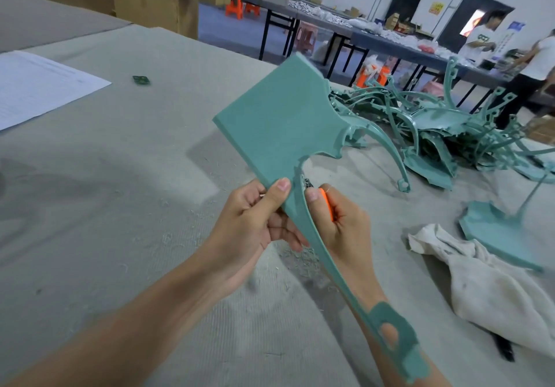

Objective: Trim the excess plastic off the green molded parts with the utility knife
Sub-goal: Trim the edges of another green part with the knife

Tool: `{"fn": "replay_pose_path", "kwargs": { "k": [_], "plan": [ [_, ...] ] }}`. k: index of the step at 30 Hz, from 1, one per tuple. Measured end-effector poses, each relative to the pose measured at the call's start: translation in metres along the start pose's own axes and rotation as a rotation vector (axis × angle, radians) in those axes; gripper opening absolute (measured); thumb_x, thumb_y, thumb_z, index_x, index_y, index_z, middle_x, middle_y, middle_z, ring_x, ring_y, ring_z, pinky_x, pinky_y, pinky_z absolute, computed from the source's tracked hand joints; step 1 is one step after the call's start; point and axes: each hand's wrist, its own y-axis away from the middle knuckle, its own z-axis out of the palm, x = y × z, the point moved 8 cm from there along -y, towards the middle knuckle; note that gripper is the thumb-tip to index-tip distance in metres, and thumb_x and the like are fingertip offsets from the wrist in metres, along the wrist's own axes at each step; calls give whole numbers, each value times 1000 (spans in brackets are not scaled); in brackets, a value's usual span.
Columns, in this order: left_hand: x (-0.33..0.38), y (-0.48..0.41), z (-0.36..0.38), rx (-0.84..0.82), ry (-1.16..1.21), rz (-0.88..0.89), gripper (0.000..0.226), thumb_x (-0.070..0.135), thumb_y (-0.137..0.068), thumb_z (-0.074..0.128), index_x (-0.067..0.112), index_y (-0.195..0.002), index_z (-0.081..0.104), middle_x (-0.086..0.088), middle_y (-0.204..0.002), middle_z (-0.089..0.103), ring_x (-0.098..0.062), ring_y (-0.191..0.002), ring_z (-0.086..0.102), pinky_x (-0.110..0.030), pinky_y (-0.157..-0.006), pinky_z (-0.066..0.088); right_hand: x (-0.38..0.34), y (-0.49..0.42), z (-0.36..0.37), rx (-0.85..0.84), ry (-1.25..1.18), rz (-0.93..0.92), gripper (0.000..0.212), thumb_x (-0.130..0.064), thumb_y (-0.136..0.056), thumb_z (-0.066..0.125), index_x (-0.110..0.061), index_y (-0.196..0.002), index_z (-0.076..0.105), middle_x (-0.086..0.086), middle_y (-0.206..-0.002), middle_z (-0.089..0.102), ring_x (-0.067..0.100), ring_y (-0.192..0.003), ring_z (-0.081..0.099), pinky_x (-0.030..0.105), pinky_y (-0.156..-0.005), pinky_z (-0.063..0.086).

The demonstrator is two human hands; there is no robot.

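Matt, finely grained green plastic on the held part (279, 116), glossier plastic on the piled parts (435, 128), bright orange plastic on the knife (326, 203), coarse grey fabric strewn with pale shavings over the table (120, 176), crumpled off-white cloth rag (486, 284), smooth white paper (39, 86), brown cardboard boxes (150, 2).

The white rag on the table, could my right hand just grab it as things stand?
Probably not straight away: the right hand is closed on the orange utility knife. The path to the rag looks open.

left hand (255, 221): fingers curled, thumb pressed forward | right hand (339, 224): closed fist, thumb extended
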Motion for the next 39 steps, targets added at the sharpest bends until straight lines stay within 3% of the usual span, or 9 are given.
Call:
{"fn": "replay_pose_path", "kwargs": {
  "k": [6, 8, 10, 13, 16, 19, 29, 35, 39],
  "plan": [
    [0, 0, 0, 27, 13, 12, 32, 26, -91, 49, -4, -89, 61, -16, -65, 66, -18, -48, 62, -24, -45, 49, 3, 0, -6, 57, -48, 19, 52, -54, -87, 45, -11, -60, 34, -3, -53, 31, 5, -49, 30, 16, -46, 23],
    [5, -1, -6, 54, -6, 26, 33, 27, -89, 50, -5, -88, 59, -16, -63, 67, -18, -47, 61, -24, -44, 48, 3, 0, -9, 65, -121, 34, 54, -55, -86, 44, -8, -61, 36, 10, -57, 31, 6, -52, 29, 26, -48, 26],
    [10, -2, -10, 66, -71, 53, 32, 28, -88, 52, -3, -87, 57, -18, -63, 66, -21, -46, 61, -25, -43, 49, 4, 0, -10, 59, -240, 75, 60, -57, -84, 46, 0, -66, 45, 9, -56, 35, 14, -52, 32, 35, -49, 27],
    [15, 0, -8, 59, -207, 100, 28, 28, -88, 54, 1, -92, 56, -20, -64, 66, -27, -46, 62, -28, -42, 49, 3, 1, -13, 13, -400, 132, 42, -53, -80, 59, -11, -77, 66, -11, -50, 39, 7, -47, 33, 21, -46, 29],
    [19, 3, -4, 49, -379, 160, 21, 24, -91, 53, 4, -98, 58, -16, -64, 68, -30, -47, 65, -32, -41, 51, 5, 1, -10, -70, -502, 220, 21, -39, -76, 78, -22, -89, 78, -5, -50, 33, 10, -42, 28, 20, -43, 29],
    [23, 6, -2, 74, -511, 215, 10, 17, -94, 54, 10, -94, 61, -14, -62, 67, -28, -47, 66, -37, -40, 53, 6, 1, -13, -83, -571, 249, 9, -23, -74, 78, -24, -84, 79, -2, -48, 31, 11, -39, 26, 21, -41, 28],
    [25, 9, -3, 119, -677, 245, 7, 16, -93, 58, 13, -90, 63, -7, -60, 68, -23, -45, 65, -36, -39, 52, 4, 4, -20, -33, -483, 260, 4, -24, -72, 79, -26, -71, 76, -3, -43, 39, 13, -39, 29, 25, -42, 28],
    [30, 12, 0, 151, -861, 344, 10, 18, -93, 60, 13, -84, 63, 7, -64, 68, -5, -44, 63, -28, -38, 51, 7, 5, -21, -1, -420, 308, 10, -30, -73, 77, -22, -69, 75, 6, -46, 34, 19, -43, 24, 32, -44, 23],
    [33, 14, 3, 151, -940, 391, 11, 15, -91, 62, 9, -82, 63, 8, -57, 65, -1, -43, 61, -25, -37, 48, 7, 5, -22, -11, -353, 325, 18, -20, -82, 79, -26, -66, 74, -2, -46, 32, 14, -44, 24, 26, -42, 24]
  ]
}}
